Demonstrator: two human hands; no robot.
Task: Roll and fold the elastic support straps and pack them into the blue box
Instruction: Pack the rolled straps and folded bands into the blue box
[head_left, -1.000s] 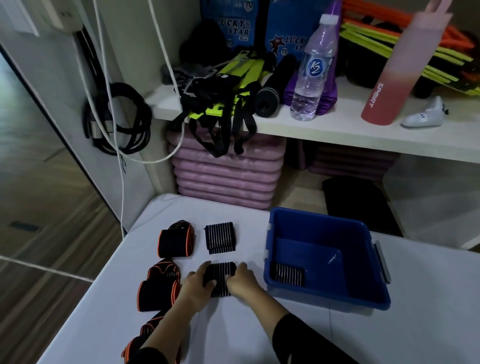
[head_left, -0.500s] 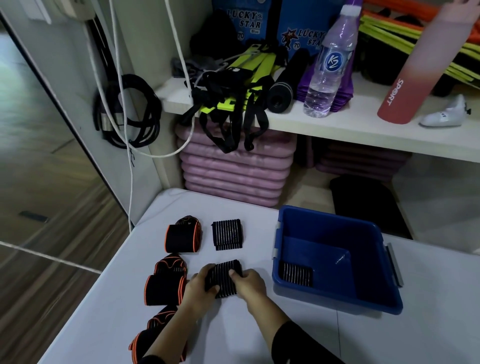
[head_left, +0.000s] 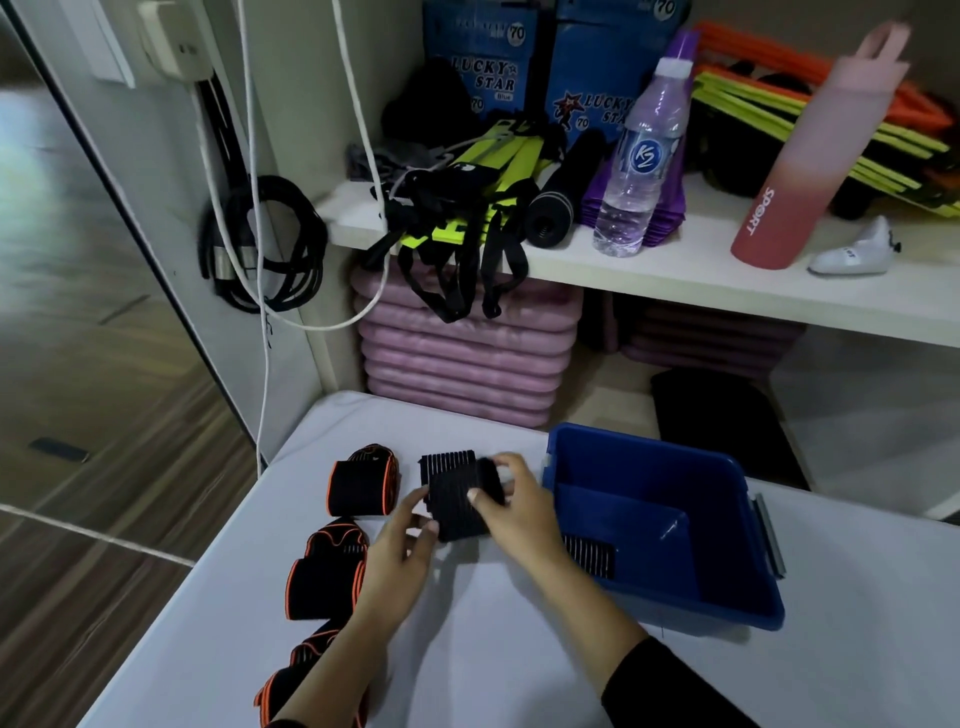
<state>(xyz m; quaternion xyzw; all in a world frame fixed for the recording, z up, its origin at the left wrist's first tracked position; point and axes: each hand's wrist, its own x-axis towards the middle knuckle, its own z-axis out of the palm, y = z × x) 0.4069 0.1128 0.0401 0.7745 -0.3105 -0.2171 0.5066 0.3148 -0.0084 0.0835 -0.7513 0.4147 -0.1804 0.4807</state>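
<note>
White table (head_left: 519, 670) (shelf (head_left: 727, 283) behind); wooden floor (head_left: 104, 364)

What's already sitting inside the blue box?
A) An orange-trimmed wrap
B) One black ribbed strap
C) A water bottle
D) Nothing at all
B: a single black ribbed strap lies on the floor of the blue box, near its left wall; the orange-trimmed wraps lie on the table.

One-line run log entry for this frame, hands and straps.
right hand: gripping ribbed black strap | left hand: open beside it | blue box: one ribbed strap inside
</note>
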